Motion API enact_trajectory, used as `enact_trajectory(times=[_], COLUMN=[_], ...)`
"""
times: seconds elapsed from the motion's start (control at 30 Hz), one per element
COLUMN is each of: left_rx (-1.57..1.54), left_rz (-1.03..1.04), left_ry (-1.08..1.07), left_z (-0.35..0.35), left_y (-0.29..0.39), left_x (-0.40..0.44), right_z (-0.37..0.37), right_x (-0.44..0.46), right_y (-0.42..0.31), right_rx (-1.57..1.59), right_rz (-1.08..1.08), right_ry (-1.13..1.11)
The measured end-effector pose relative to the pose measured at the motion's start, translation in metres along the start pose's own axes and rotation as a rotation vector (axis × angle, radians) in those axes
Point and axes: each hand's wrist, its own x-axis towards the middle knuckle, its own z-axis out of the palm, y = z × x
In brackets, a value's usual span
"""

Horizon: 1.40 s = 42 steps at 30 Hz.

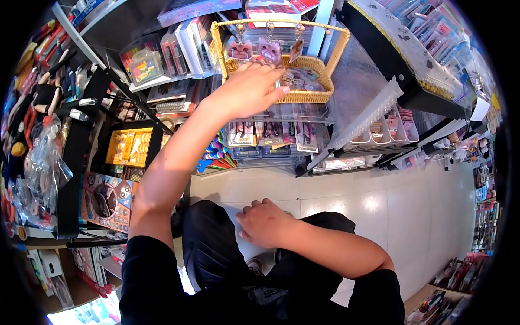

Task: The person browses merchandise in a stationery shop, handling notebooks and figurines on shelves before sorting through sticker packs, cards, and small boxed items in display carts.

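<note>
My left hand [252, 89] reaches over the front of a tan wicker basket [303, 96] with a tall handle. Its thumb is stretched out apart from the fingers, which bend down at the basket, their tips partly hidden. I see nothing held in it. Just beyond the fingers, two pinkish-purple character charms [269, 50] and a brown charm [296, 50] hang from the handle. Small clear-wrapped items [303, 78] lie inside the basket. Between my knees hangs my right hand [265, 223], back upward, with loosely bent fingers, thumb apart, and nothing visible in it.
Below the basket, a clear shelf holds several packaged goods [271, 132]. Boxes and books [192, 46] stand at the left, above a yellow tray [129, 147]. At the right are white bins [384, 130] and a black-edged shelf [401, 70]. Pale floor tiles [401, 211] stretch rightward.
</note>
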Motion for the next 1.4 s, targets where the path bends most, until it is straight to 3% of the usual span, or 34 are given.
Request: enact_trajectory(times=[0.07,0.1,0.23,0.3,0.5,0.63,0.73,0.77,0.83,0.87,0.93,0.97,1.03,1.07,1.1,1.17,1.3,1.4], left_rx=[0.038,0.039,0.061,0.071,0.076,0.21,-0.208,-0.329,-0.69,-0.699,-1.541,-1.549,-1.766,-1.845,-1.85,-1.887,-1.908,-1.85], left_rz=[0.122,0.121,-0.085,-0.343,-0.284,-0.251,-0.117,-0.095,-0.181,-0.182,-0.394,-0.4,-0.893,-0.958,-0.95,-0.94,-0.973,-0.994], left_ry=[0.217,0.216,0.258,0.253,0.292,0.507,0.725,0.693,0.436,0.428,-0.02,-0.038,-0.263,-0.226,-0.229,0.051,0.091,0.134], left_z=[0.005,0.002,-0.01,-0.007,0.017,0.02,0.033,0.047,0.071,0.091,0.138,0.153,0.174,0.176,0.178,0.18,0.176,0.173], left_y=[0.002,0.008,0.041,0.049,0.045,0.059,0.067,0.071,0.081,0.081,0.08,0.088,0.104,0.107,0.109,0.114,0.118,0.12], left_x=[-0.015,-0.025,-0.069,-0.08,-0.078,-0.081,-0.085,-0.087,-0.088,-0.086,-0.081,-0.081,-0.076,-0.071,-0.066,-0.058,-0.042,-0.03], right_z=[-0.001,-0.001,0.002,0.005,0.008,0.011,0.014,0.013,0.011,0.008,0.007,0.008,0.01,0.008,0.003,-0.009,-0.028,-0.022], right_x=[-0.001,-0.001,-0.003,-0.003,-0.005,-0.008,-0.009,-0.011,-0.014,-0.018,-0.027,-0.032,-0.043,-0.045,-0.047,-0.044,-0.045,-0.039], right_y=[-0.001,-0.001,0.0,0.002,0.002,0.0,-0.001,-0.002,-0.003,-0.003,-0.002,-0.003,-0.001,-0.001,-0.001,0.006,0.035,0.064], right_rx=[-0.01,-0.017,-0.015,-0.037,-0.035,0.003,0.012,0.011,0.016,0.026,0.047,0.058,0.056,0.122,0.192,0.24,0.287,0.242], right_rz=[-0.007,-0.009,-0.009,-0.013,-0.032,-0.03,-0.032,-0.028,-0.018,-0.003,0.019,0.008,0.002,-0.024,-0.049,0.017,0.198,0.197], right_ry=[0.006,0.014,0.022,0.073,0.136,0.16,0.175,0.154,0.129,0.105,0.075,0.055,0.022,-0.132,-0.287,-0.553,-0.467,-0.508])
